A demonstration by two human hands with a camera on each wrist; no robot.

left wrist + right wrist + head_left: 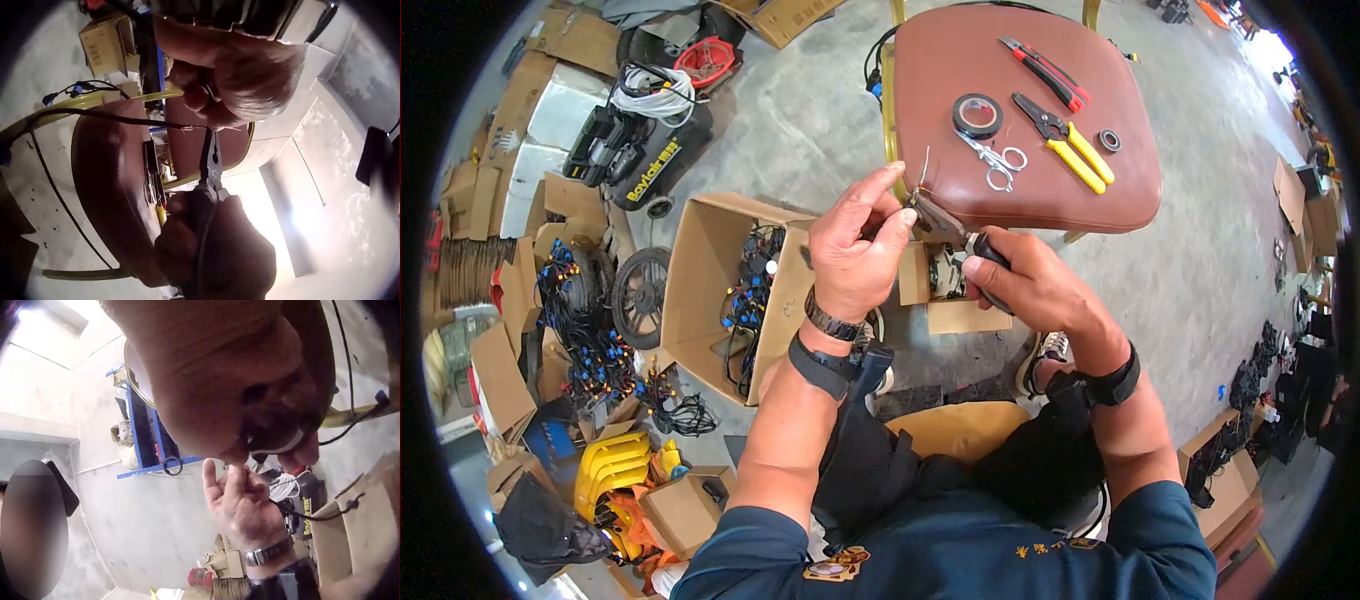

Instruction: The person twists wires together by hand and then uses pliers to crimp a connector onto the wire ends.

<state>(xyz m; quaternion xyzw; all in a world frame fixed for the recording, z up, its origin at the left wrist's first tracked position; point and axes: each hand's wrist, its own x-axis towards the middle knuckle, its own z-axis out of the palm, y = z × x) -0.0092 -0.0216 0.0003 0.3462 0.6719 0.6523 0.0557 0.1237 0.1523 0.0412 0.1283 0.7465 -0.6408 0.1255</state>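
Note:
My left hand (855, 245) pinches a thin wire (926, 165) at the near left corner of the brown chair seat (1020, 60). In my right hand (1040, 280) are pliers (945, 222), gripped by their dark handles, with their tips at the wire beside my left fingertips. The left wrist view shows a dark cable (112, 117) with bare copper strands near its end, and the pliers (213, 164) just below my left fingers. Which part of the wire the plier tips touch cannot be told. In the right wrist view my right hand (231, 381) hides the pliers' tips.
On the seat lie black tape (977, 116), small scissors (1000, 165), yellow-handled strippers (1080, 158), a red cutter (1045, 74) and a small ring (1110, 140). Below the seat is a small open box (970, 317). A large carton (690, 290) of cables stands left, near a compressor (640, 150).

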